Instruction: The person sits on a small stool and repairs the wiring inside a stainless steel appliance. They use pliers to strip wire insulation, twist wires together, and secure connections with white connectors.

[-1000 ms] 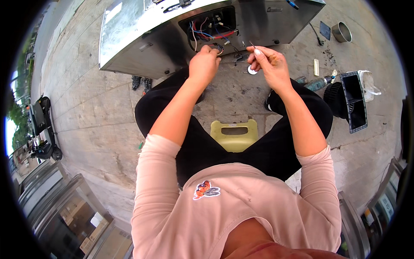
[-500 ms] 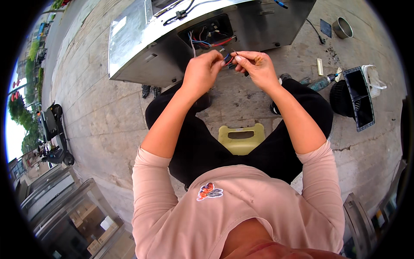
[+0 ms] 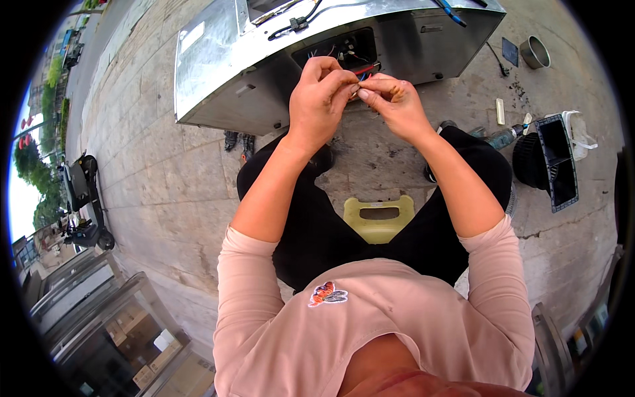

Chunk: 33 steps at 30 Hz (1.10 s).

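My left hand [image 3: 320, 99] and my right hand [image 3: 399, 106] meet fingertip to fingertip in front of a stainless steel cabinet [image 3: 228, 96]. Both are closed in a pinch on thin wires, whose ends are mostly hidden by the fingers. A red wire [image 3: 366, 69] and a bit of blue wire [image 3: 362, 77] run from the hands toward a dark recessed opening [image 3: 370, 47] in the cabinet's side. Inside that opening are more wires and small connectors, partly covered by my left hand.
On the cabinet's top lie a black cable [image 3: 299, 24] and a blue-handled tool [image 3: 452, 14]. To the right are a metal pot [image 3: 534, 51], a power drill [image 3: 501, 138], a black divided frame [image 3: 557, 164] and a white plastic bag [image 3: 579, 135]. A yellow-green stool [image 3: 378, 228] is between my legs.
My fingertips have come together, and my left hand has turned with its fingers higher, hiding more of the wires. The whole view has shifted, so the cabinet appears lower and further right.
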Each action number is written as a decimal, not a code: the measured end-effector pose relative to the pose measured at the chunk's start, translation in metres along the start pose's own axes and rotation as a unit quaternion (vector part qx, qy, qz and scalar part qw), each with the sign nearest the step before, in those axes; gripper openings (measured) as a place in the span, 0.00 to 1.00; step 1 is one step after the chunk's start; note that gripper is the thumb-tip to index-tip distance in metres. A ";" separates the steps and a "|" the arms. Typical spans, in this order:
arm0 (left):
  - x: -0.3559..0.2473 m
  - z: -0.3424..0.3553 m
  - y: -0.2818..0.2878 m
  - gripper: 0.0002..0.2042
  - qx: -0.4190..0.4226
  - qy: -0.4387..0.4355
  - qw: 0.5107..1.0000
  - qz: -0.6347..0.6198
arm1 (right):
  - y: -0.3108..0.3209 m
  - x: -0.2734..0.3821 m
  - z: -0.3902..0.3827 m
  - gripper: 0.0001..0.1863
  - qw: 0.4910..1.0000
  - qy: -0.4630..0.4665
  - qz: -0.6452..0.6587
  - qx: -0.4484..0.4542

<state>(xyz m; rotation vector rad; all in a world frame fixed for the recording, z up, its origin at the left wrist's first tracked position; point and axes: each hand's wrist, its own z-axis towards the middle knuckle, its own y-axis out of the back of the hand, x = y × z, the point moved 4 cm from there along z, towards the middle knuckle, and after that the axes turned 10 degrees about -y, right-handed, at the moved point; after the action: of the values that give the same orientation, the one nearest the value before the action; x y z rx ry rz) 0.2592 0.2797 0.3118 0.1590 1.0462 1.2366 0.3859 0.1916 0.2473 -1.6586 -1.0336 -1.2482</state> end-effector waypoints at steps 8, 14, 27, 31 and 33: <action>0.017 0.003 -0.004 0.06 0.005 0.035 0.994 -0.099 | -0.001 0.009 0.007 0.10 0.999 0.022 -0.019 -0.027; 0.013 0.009 0.002 0.07 0.044 -0.037 0.998 0.007 | 0.002 0.011 0.004 0.08 0.995 0.053 -0.075 -0.035; 0.008 0.008 0.002 0.08 0.072 -0.086 0.993 0.043 | 0.005 0.023 -0.002 0.05 0.954 0.182 -0.226 -0.070; 0.003 0.008 0.001 0.08 0.094 -0.084 0.990 0.067 | 0.005 0.025 -0.003 0.06 0.929 0.202 -0.301 -0.075; 0.002 0.008 -0.002 0.08 0.101 -0.086 0.988 0.083 | 0.004 0.026 -0.005 0.06 0.918 0.213 -0.326 -0.076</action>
<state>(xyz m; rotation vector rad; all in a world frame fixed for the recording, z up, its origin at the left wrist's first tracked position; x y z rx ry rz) 0.2658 0.2836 0.3142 0.5084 1.0213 1.2401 0.3929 0.1897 0.2731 -1.0747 -1.2740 -2.0603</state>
